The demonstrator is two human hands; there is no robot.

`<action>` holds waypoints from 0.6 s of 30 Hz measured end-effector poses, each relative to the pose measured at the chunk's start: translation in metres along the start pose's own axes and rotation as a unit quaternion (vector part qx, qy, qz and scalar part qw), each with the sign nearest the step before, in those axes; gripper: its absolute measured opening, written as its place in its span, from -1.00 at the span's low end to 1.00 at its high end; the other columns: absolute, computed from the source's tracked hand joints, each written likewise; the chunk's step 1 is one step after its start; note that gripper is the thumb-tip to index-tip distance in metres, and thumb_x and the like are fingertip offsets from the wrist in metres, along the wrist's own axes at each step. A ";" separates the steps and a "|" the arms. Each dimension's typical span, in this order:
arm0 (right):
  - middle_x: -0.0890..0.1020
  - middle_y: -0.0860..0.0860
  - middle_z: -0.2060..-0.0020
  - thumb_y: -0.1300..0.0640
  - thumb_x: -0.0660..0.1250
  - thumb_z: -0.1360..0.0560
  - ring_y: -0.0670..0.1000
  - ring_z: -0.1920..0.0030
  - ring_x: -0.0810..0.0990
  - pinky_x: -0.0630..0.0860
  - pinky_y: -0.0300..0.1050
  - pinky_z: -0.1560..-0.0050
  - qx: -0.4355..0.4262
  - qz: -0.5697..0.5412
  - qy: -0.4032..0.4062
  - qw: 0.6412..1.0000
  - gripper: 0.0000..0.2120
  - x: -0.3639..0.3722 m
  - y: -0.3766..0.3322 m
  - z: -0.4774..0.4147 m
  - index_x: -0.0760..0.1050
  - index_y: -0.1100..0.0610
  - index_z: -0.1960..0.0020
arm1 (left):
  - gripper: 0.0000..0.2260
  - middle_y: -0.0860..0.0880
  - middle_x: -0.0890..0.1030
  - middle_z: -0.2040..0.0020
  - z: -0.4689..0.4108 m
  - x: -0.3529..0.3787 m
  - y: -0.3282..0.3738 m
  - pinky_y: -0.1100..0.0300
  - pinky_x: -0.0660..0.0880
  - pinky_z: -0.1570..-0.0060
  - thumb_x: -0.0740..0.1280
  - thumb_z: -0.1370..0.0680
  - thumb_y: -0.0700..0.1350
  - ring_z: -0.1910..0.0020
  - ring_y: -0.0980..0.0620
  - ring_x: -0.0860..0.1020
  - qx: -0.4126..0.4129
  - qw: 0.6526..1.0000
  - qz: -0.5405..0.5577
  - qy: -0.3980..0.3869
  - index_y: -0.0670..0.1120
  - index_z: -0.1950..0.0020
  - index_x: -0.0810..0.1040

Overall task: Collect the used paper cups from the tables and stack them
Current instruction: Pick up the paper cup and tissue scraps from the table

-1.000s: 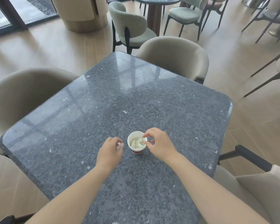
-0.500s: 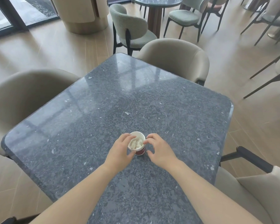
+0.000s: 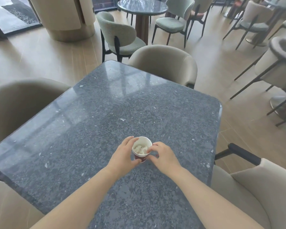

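Note:
A small paper cup with a white rim and red wall stands upright on the dark speckled table, near its front edge. Crumpled white tissue fills the cup. My left hand wraps the cup's left side, fingers behind it and thumb in front. My right hand sits at the cup's right side, its fingertips curled on the rim. No other cup shows on this table.
Beige armchairs surround the table: one at the left, one at the far side, one at the right front. A round table with green chairs stands further back on the wooden floor.
My left hand moved right from beside the cup and closed around it. My right hand stayed at the rim. The view tilted up slightly.

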State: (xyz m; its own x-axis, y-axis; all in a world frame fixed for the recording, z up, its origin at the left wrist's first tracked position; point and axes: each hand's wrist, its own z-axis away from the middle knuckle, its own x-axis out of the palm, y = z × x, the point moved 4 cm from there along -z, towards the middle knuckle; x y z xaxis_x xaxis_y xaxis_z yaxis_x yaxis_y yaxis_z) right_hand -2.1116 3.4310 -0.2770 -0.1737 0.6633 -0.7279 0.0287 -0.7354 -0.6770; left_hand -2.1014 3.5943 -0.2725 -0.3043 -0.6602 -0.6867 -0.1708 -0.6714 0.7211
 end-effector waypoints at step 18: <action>0.54 -0.28 0.01 0.15 0.48 -0.36 -0.16 0.07 0.56 0.57 -0.17 0.10 0.027 -0.094 0.354 0.930 -0.74 -0.156 0.024 0.219 0.58 -0.13 0.04 | -0.20 0.17 0.38 -0.31 0.043 0.068 0.212 0.30 0.33 -0.13 0.48 -0.34 0.10 -0.22 0.27 0.37 0.210 0.972 0.078 -0.069 0.16 -0.45 0.10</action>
State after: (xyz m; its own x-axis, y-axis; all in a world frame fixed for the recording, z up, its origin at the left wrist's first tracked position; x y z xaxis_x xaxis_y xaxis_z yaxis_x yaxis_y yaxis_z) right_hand -2.2998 3.2796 -0.1564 0.5220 0.6917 -0.4991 0.0103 -0.5901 -0.8072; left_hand -2.1987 3.4216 -0.1619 -0.4754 -0.6719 -0.5679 -0.4710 -0.3508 0.8094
